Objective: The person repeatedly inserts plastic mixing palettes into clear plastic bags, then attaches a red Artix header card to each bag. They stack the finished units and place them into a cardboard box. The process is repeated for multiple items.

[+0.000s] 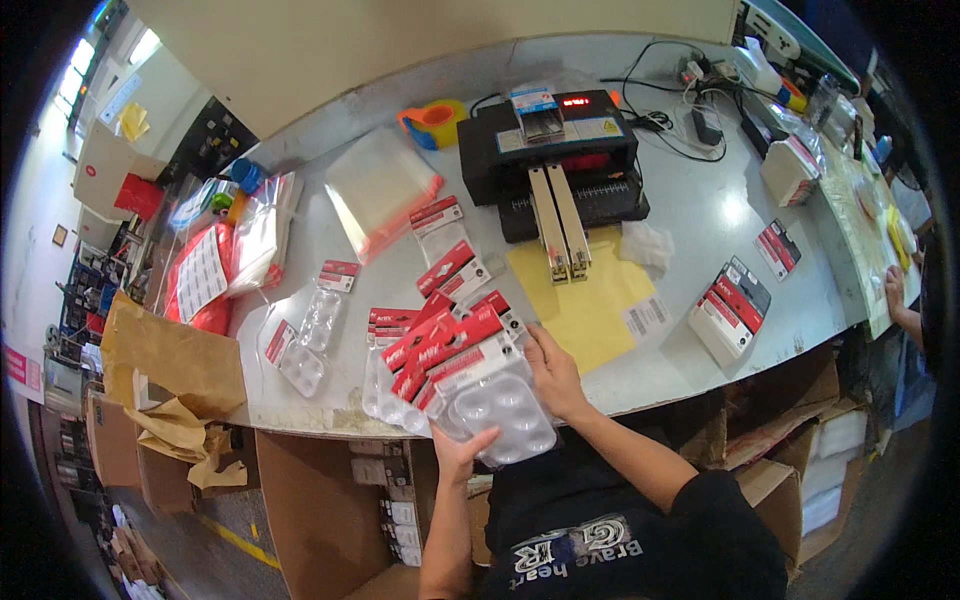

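Over the front edge of the table, both my hands grip a fanned stack of clear plastic packs (500, 405) with red header cards and round domed shapes. My left hand (460, 452) holds the lower edge, its thumb lying across the plastic. At the upper right edge, my right hand (552, 375) is closed round the stack, with some fingers hidden behind it. More red-topped packs (383, 385) lie close by on the left, partly covered by the held ones. Two smaller packs (318, 320) rest farther left, and others (440, 232) lie beyond the stack.
A black machine (545, 150) with a lit red display stands at the back, above a yellow sheet (570, 290). Clear bags (380, 190) lie left of it. Stacked cards (730, 312) sit at right. Open cardboard boxes (325, 500) stand below the table edge. Someone's hand (893, 290) shows far right.
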The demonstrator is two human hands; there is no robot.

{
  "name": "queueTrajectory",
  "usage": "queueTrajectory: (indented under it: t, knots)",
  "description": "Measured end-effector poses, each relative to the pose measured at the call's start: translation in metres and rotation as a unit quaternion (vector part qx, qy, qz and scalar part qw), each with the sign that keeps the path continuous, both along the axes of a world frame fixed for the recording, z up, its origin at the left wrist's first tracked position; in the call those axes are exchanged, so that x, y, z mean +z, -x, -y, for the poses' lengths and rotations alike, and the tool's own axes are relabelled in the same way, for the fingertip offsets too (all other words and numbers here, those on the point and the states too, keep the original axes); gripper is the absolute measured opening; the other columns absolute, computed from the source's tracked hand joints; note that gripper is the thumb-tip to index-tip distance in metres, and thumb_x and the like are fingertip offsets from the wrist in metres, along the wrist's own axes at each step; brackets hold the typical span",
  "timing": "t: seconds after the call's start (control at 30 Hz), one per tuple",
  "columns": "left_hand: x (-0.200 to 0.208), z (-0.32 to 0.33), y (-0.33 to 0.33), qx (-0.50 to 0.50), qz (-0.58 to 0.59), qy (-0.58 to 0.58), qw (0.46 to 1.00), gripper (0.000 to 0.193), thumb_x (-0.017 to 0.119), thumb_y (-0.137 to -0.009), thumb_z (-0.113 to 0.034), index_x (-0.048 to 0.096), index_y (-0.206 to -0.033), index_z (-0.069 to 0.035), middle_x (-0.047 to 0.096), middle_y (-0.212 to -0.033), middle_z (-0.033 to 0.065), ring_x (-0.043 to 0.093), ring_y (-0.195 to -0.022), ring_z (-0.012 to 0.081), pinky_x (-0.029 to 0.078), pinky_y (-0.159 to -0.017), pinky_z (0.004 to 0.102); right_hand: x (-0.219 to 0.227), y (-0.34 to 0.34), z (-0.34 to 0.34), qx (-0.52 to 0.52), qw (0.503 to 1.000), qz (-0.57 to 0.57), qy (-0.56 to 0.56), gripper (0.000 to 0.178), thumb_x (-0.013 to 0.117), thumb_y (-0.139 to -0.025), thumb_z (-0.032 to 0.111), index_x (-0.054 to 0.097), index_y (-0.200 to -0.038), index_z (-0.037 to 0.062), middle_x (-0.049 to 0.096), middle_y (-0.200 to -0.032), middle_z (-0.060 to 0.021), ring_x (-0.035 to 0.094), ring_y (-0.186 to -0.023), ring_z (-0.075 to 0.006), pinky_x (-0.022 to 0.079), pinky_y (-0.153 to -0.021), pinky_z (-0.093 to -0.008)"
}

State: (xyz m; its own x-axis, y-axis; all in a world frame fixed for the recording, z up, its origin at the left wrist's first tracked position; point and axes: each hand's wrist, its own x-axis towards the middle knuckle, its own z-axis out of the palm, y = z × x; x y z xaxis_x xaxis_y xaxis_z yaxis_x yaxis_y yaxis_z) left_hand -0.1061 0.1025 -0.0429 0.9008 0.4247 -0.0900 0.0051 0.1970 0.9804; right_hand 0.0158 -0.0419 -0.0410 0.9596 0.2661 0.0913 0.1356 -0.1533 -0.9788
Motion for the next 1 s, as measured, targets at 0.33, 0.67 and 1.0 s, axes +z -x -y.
queueTrajectory:
  t: [0.33, 0.67, 1.0]
  knots:
    - [0.019, 0.018, -0.019, 0.073, 0.000, 0.119, 0.990, 0.071, 0.078, -0.065, -0.002, 0.043, -0.128, 0.000, 0.056, -0.116, 0.0106, 0.057, -0.103, 0.0203, 0.046, -0.090, 0.0327, -0.020, -0.020, -0.001, -0.121, 0.989, -0.087, -0.016, 0.022, 0.064, -0.086, 0.019, 0.065, -0.092, -0.0028, 0.068, -0.079, -0.0147, 0.067, -0.073, -0.0212, 0.051, -0.069, -0.0323]
    - [0.012, 0.019, -0.009, 0.126, -0.020, 0.140, 0.982, 0.071, 0.077, -0.065, 0.000, 0.043, -0.128, 0.000, 0.056, -0.115, 0.0102, 0.057, -0.103, 0.0209, 0.046, -0.090, 0.0333, 0.028, -0.033, 0.029, -0.133, 0.972, 0.178, 0.080, 0.008, 0.062, -0.086, 0.005, 0.060, -0.092, 0.0003, 0.064, -0.081, -0.0152, 0.063, -0.072, -0.0305, 0.049, -0.066, -0.0350]
    - [0.013, 0.025, -0.011, 0.136, -0.058, 0.040, 0.988, 0.079, 0.079, -0.068, -0.009, 0.035, -0.133, 0.001, 0.051, -0.121, 0.0144, 0.053, -0.108, 0.0228, 0.043, -0.094, 0.0333, 0.101, -0.016, 0.034, -0.073, 0.994, 0.060, -0.048, 0.012, 0.058, -0.092, 0.011, 0.055, -0.094, -0.0001, 0.058, -0.079, -0.0063, 0.054, -0.072, -0.0121, 0.046, -0.067, -0.0273]
